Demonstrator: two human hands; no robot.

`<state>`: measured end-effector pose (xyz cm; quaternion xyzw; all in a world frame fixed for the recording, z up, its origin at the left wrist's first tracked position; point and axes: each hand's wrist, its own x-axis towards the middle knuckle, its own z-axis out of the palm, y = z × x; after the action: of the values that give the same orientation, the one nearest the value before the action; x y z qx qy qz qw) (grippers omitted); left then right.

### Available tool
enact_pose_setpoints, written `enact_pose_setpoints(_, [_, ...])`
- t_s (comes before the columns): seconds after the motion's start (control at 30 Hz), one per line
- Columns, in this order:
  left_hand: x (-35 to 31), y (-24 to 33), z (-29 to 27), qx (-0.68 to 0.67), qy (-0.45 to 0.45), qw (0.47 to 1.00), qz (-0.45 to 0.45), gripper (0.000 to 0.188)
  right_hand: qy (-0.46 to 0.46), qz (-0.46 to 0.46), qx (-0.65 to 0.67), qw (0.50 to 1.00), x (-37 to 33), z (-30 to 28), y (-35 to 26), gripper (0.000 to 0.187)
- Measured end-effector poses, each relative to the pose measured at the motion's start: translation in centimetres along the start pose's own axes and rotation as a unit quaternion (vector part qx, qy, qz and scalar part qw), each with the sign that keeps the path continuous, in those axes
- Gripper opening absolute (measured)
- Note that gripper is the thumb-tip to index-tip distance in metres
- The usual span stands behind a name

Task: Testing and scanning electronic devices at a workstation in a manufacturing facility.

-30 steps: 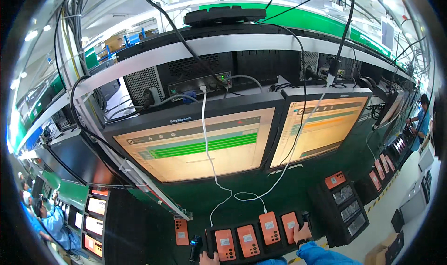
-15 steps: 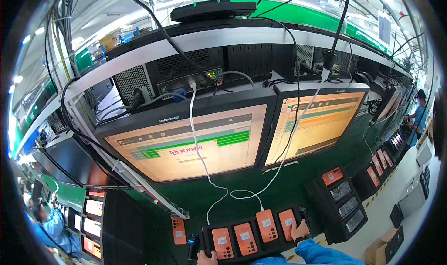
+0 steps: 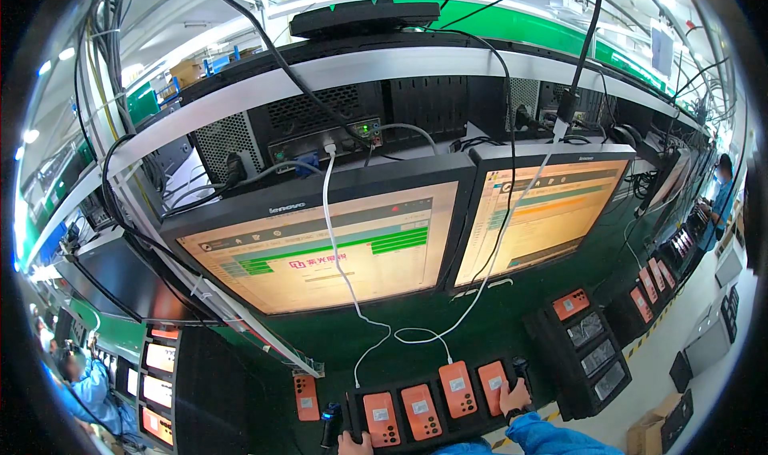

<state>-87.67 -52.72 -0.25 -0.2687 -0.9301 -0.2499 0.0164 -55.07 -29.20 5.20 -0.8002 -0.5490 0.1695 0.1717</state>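
Observation:
In front of me lies a black foam tray [image 3: 400,385] with several orange phones in its slots, backs up. My left hand [image 3: 354,444] is closed round its near left end, thumb beside the leftmost phone [image 3: 382,431]. My right hand [image 3: 514,397] is closed at the rightmost phone [image 3: 490,373], thumb and fingers on its right edge; part of the grip is hidden. A white cable runs into the top of a raised phone [image 3: 456,403]. Another white cable [image 3: 358,373] ends at the tray's upper left edge. Beside my left hand stands a black handheld device with a blue light [image 3: 330,413].
Two lit monitors, left [image 3: 308,295] and right [image 3: 552,231], hang over the green bench. A single orange phone [image 3: 306,397] lies left of the tray. Another black tray [image 3: 588,399] stands at the right. A person in blue [image 3: 94,391] is at the far left.
Both hands and the phones keep their places. A small warning mark on the left monitor has turned red. The view has shifted very slightly.

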Motion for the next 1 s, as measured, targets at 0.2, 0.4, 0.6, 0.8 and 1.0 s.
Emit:
enact_pose_setpoints(0.2, [0.0,0.2,-0.3,-0.01,0.005,1.0,0.003,0.046,-0.023,-0.009,-0.012,1.0,-0.1,-0.5,-0.4,0.055])
enact_pose_setpoints(0.4, [0.2,0.0,-0.3,-0.002,-0.008,1.0,0.003,0.047,0.009,-0.021,-0.003,1.0,-0.1,-0.3,-0.3,0.043])
enact_pose_setpoints(0.6, [0.2,-0.2,-0.2,0.005,-0.016,1.0,-0.002,0.049,0.005,-0.017,-0.006,1.0,-0.3,-0.5,-0.5,0.046])
enact_pose_setpoints(0.8, [0.1,-0.3,-0.1,0.001,-0.012,1.0,0.003,0.049,-0.001,-0.01,-0.002,1.0,-0.5,-0.7,-0.9,0.046])
enact_pose_setpoints(1.0, [0.0,-0.1,0.0,0.003,-0.02,1.0,-0.003,0.053,-0.017,-0.014,0.006,1.0,-0.2,-1.1,-0.2,0.043])
